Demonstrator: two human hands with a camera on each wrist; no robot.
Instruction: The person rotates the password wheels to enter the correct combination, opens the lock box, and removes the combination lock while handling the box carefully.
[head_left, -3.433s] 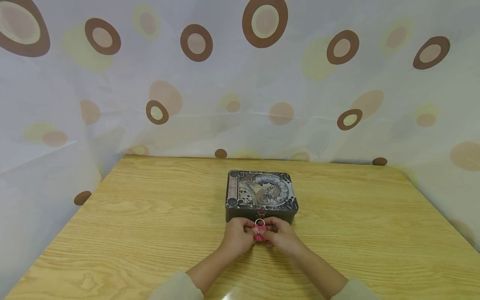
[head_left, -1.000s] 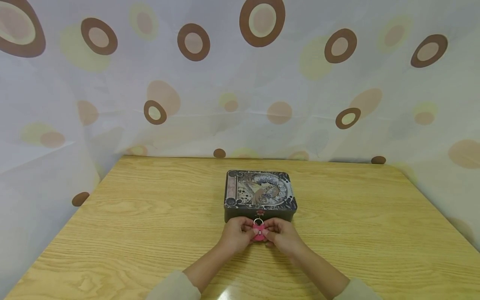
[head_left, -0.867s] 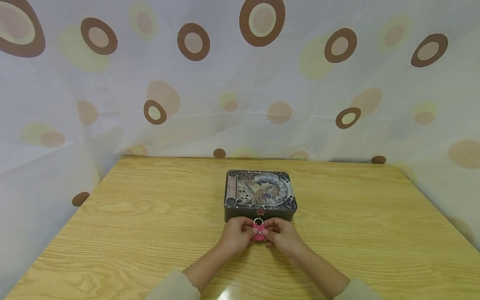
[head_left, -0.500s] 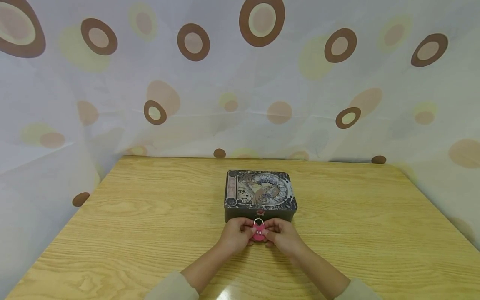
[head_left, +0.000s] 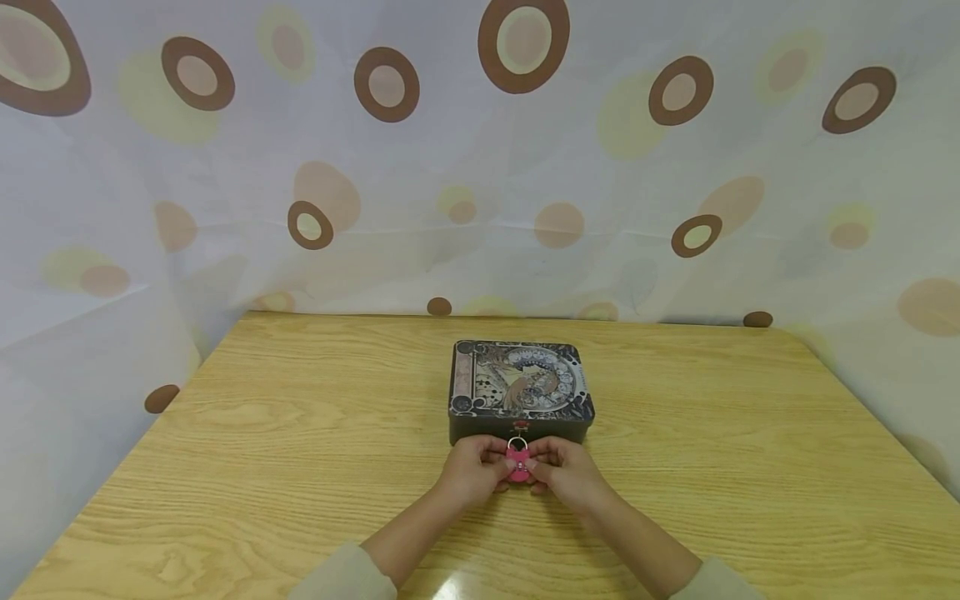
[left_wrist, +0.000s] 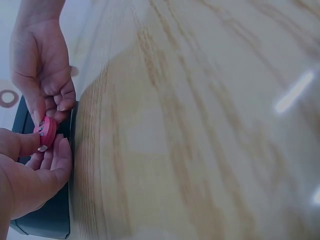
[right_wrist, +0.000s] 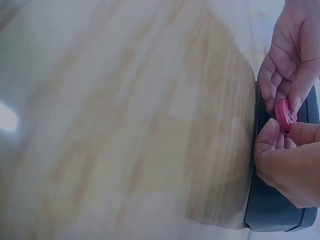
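A pink combination padlock (head_left: 517,455) with a silver shackle stands at the front of a dark tin box (head_left: 486,426), its shackle right at the red clasp (head_left: 521,425). From the left side, my left hand (head_left: 470,477) pinches the padlock between thumb and fingers. My right hand (head_left: 572,477) pinches it from the opposite side. Both thumbs lie on the face by the small number dials, partly covering them. In the left wrist view the padlock (left_wrist: 48,131) shows edge-on between the two hands; the right wrist view shows the padlock (right_wrist: 283,116) likewise.
The box, with an illustrated lid (head_left: 525,379), sits on a wood-grain table (head_left: 300,450). Behind the table hangs a pale cloth (head_left: 465,150) with brown and yellow oval prints, which also runs along the left and right sides.
Both hands keep hold of the padlock in the same place. The left thumb drew back half a second ago, showing more of the dials, and now lies further over them.
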